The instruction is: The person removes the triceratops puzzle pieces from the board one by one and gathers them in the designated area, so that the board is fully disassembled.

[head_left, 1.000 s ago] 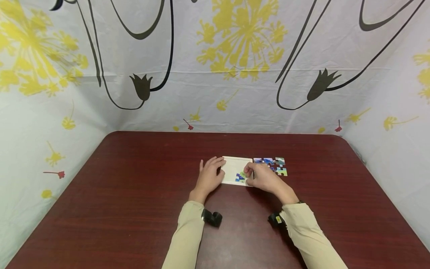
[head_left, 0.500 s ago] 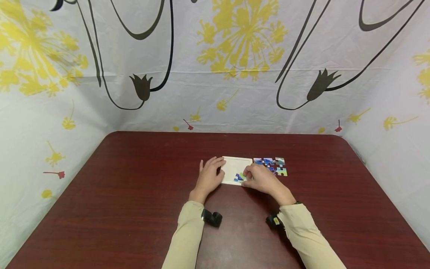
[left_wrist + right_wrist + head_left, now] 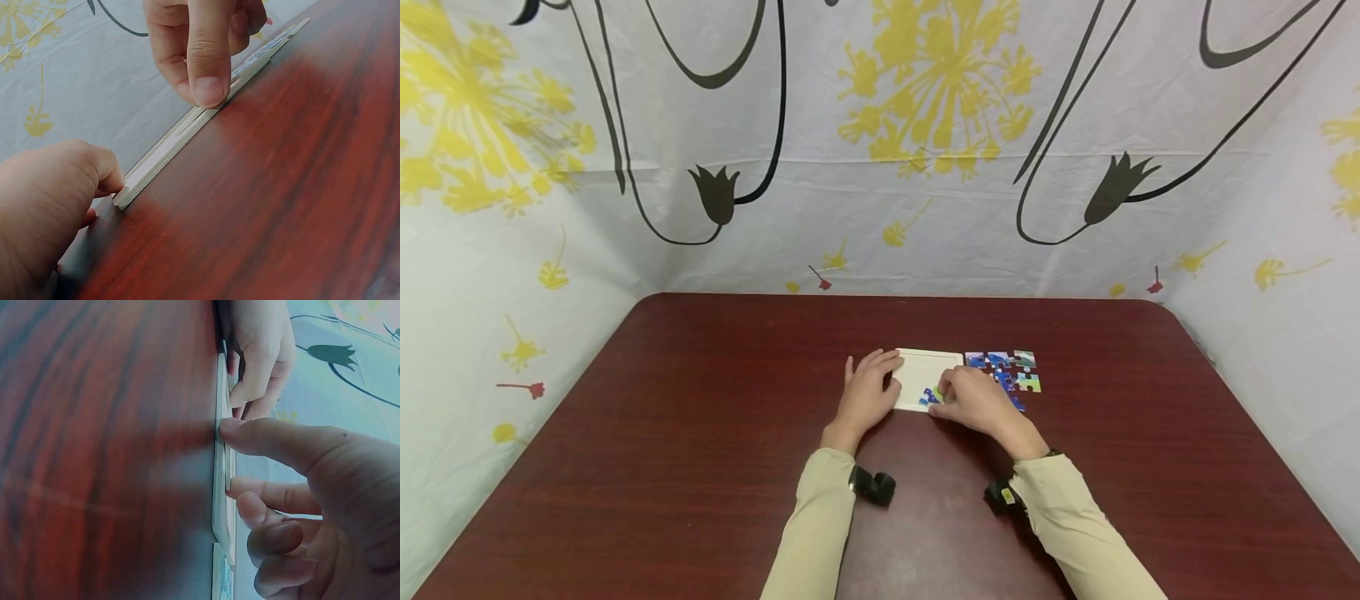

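Observation:
My left hand [image 3: 868,392] rests at the left side of a shallow white puzzle tray [image 3: 917,367], fingers spread and fingertips on its edge. In the left wrist view a bent digit touches the tray's end. My right hand [image 3: 973,400] is over the tray's near right part, pinching a jigsaw piece [image 3: 229,465] between thumb and forefinger; the hand hides most of it in the head view. Beside its fingertips, blue and green joined jigsaw pieces [image 3: 927,397] lie in the tray near the front rim.
Right of the tray, several loose jigsaw pieces [image 3: 1025,359] lie in rows on the dark red wooden table [image 3: 737,433], some partly behind my right hand. A white patterned curtain [image 3: 850,192] stands behind the table. Each wrist wears a small black camera [image 3: 874,488].
My right hand has slid left along the tray's front, and the blue and green pieces have shifted left with it. More loose pieces show behind the hand. My left hand stays put.

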The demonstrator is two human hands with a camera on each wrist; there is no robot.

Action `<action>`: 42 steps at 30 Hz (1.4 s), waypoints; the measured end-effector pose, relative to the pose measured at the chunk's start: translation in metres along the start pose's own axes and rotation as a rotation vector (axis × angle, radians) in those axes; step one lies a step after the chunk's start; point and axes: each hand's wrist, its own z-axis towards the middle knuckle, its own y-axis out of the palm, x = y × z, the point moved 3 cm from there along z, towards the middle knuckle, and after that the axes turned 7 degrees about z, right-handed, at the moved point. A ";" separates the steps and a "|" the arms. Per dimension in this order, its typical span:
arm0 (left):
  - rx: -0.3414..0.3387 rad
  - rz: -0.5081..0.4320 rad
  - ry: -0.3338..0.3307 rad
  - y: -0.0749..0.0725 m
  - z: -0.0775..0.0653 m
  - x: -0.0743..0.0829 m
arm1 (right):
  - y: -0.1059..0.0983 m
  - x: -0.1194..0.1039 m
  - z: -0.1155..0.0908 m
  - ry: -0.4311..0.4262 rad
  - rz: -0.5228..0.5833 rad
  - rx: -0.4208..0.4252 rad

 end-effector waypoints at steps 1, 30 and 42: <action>0.000 0.001 0.000 0.000 0.000 0.000 | 0.000 0.000 0.000 -0.003 0.000 0.000; -0.003 -0.027 -0.002 0.005 -0.006 -0.004 | -0.083 0.055 -0.034 0.050 0.080 0.028; 0.005 -0.047 0.007 0.001 -0.002 -0.001 | -0.083 0.090 -0.064 0.123 0.056 -0.038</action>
